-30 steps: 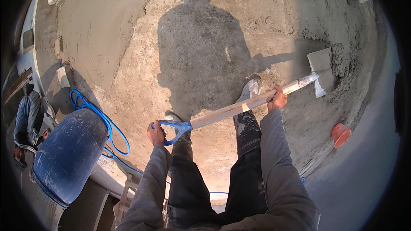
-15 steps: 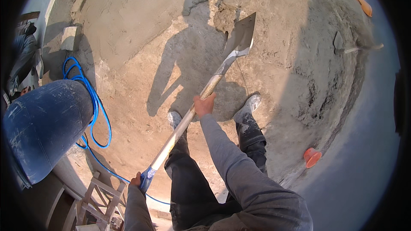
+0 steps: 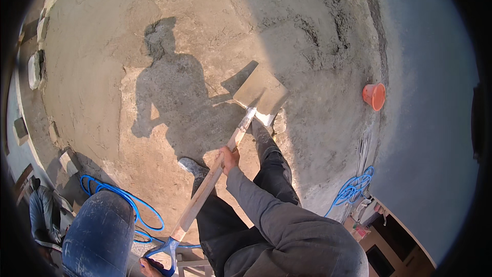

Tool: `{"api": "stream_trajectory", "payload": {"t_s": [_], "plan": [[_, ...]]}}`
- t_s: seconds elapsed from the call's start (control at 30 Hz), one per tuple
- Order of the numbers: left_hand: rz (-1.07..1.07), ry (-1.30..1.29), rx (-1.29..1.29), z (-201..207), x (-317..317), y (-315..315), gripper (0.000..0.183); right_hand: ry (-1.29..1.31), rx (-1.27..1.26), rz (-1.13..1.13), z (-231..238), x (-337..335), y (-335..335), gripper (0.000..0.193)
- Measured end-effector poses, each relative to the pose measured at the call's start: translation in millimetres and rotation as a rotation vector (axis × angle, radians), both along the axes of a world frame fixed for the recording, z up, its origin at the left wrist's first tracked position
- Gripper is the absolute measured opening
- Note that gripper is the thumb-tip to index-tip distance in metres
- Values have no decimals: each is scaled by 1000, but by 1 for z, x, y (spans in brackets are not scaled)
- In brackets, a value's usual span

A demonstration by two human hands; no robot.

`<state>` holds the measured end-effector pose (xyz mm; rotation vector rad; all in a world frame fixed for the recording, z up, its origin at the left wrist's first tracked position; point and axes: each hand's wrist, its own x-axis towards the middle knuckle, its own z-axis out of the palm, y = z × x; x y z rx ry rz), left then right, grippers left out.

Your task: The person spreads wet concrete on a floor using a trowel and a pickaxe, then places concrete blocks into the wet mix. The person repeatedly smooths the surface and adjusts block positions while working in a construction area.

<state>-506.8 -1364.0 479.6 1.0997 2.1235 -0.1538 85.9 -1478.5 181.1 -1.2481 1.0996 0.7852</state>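
Note:
A shovel (image 3: 197,202) slants across the front of my body, its wooden shaft running from lower left to upper right. My right hand (image 3: 229,159) is wrapped round the middle of the shaft. At the lower edge my left hand (image 3: 149,268) grips the blue D-shaped handle (image 3: 166,249), with part of that hand cut off by the view. The broad metal blade (image 3: 262,91) faces up in front of my right foot and casts a shadow on the ground beside it. Whether it touches the ground I cannot tell.
Wet grey mortar (image 3: 87,72) covers the ground at left. A blue barrel (image 3: 100,236) stands at lower left beside a coiled blue hose (image 3: 148,215); another hose coil (image 3: 353,187) lies right. An orange bucket (image 3: 374,96) sits by the wall (image 3: 430,123). A person's leg (image 3: 43,213) shows at far left.
My view has turned to the right. The shovel blade has come round from nearly edge-on to face up, close to my right foot. Both hands have kept their hold.

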Motion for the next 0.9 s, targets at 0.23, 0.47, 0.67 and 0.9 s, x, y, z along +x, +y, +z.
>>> {"api": "stream_trajectory", "payload": {"t_s": [0.23,0.47,0.67,0.9], "plan": [[-53,-241,217,-61,436,-31,44,-23,-15,-115,-82,217,-92,24],[-49,-380,259,-298,515,-51,30,-349,-183,-96,-197,347,-131,28],[74,-248,201,-353,434,-69,27,-383,-231,70,-170,279,-121,27],[321,-123,21,-285,237,-100,41,-412,-216,301,-56,113,-41,58]]}}
